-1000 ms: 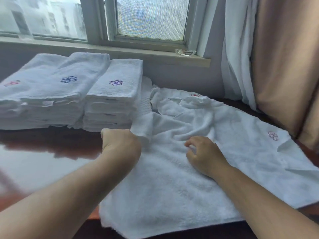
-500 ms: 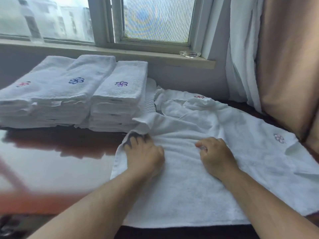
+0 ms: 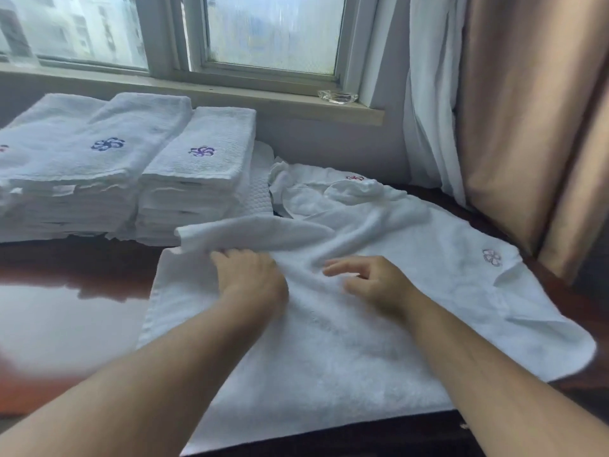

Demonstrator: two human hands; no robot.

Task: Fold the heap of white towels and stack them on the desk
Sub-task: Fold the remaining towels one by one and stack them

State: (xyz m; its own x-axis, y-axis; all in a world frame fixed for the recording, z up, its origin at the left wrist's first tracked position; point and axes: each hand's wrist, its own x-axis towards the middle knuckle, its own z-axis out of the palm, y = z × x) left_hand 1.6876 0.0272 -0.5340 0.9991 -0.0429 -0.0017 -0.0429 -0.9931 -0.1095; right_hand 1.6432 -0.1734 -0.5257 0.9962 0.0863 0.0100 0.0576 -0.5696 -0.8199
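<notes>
A white towel (image 3: 329, 351) is lying spread on the desk (image 3: 82, 308) beneath both hands. Its far-left corner is doubling back in a rumpled flap just beyond the left hand (image 3: 250, 278), and its pink flower emblem (image 3: 492, 257) is showing well to the right of the right hand (image 3: 372, 286). Past the flap, crumpled towels (image 3: 316, 192) are sitting in a low heap. Farther left of the hands, flower-embroidered folded stacks (image 3: 204, 183) are standing side by side.

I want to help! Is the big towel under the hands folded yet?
Not yet. The towel lies spread on the desk, rumpled, only its far edge turned over.
</notes>
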